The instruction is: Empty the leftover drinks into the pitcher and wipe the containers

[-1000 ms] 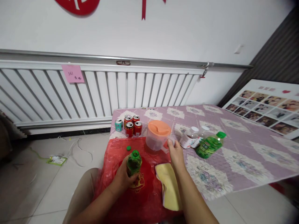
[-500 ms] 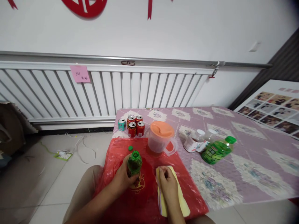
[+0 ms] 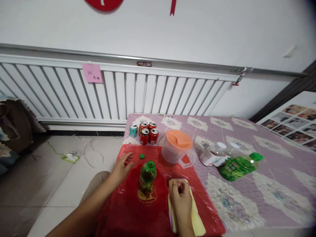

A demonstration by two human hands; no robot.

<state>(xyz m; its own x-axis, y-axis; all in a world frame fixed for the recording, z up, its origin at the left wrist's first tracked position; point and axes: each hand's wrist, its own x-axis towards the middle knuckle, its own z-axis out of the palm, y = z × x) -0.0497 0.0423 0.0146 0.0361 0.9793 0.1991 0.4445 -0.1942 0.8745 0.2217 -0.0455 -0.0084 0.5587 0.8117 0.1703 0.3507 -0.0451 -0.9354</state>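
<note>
An uncapped green bottle (image 3: 147, 177) stands upright on the red plastic sheet (image 3: 118, 210). Left of it, my left hand (image 3: 121, 169) is open and apart from the bottle, its fingers reaching toward the small green cap (image 3: 142, 156) lying on the sheet. My right hand (image 3: 182, 197) rests on a folded yellow cloth (image 3: 197, 220), its fingers pinched together; whether they grip the cloth or something small is hidden. Behind stands a clear pitcher (image 3: 170, 153) with an orange lid and a little amber liquid at its bottom.
Several drink cans, red (image 3: 153, 136) and teal (image 3: 133, 130), stand at the table's back left. To the right, clear bottles with white caps (image 3: 209, 154) and a large green bottle (image 3: 238, 168) lie on the purple tablecloth (image 3: 269, 171). A radiator (image 3: 143, 95) runs behind.
My left hand has let go of the green bottle and moved left with its fingers opened. The bottle now stands by itself. My right hand stays on the cloth; the view has shifted slightly.
</note>
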